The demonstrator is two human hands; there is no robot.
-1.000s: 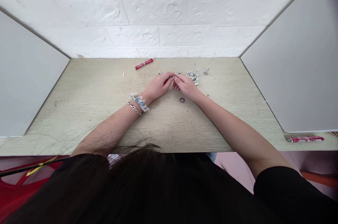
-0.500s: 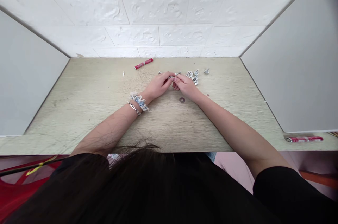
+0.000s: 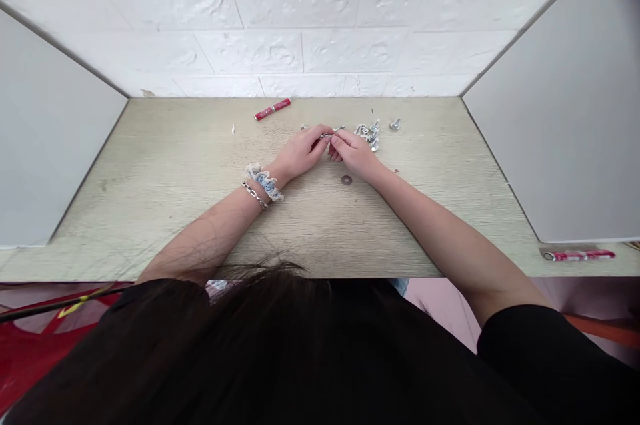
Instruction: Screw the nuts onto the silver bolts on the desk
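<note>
My left hand [image 3: 303, 150] and my right hand [image 3: 356, 153] meet fingertip to fingertip above the middle of the table. Both are closed in a pinch around a small silver bolt [image 3: 325, 136], mostly covered by the fingers. Just behind the fingertips, another small metal piece [image 3: 339, 128] shows in part. Right of my right hand lies a cluster of silver bolts with washers [image 3: 373, 136], and one more bolt [image 3: 395, 124] stands apart from it. A flat grey washer [image 3: 347, 180] lies on the table below my right hand.
The pale wooden table [image 3: 165, 211] ends at a white brick-pattern wall [image 3: 265, 51]. Grey panels [image 3: 560, 118] flank both sides. A red tube [image 3: 273, 109] lies at the back; another red tube [image 3: 579, 255] lies near the front right edge. A white scrap [image 3: 233, 129] lies at left.
The view has tilted slightly downward, so the whole scene sits a little higher in the picture. Both hands keep their pinch, with only slight finger movement.
</note>
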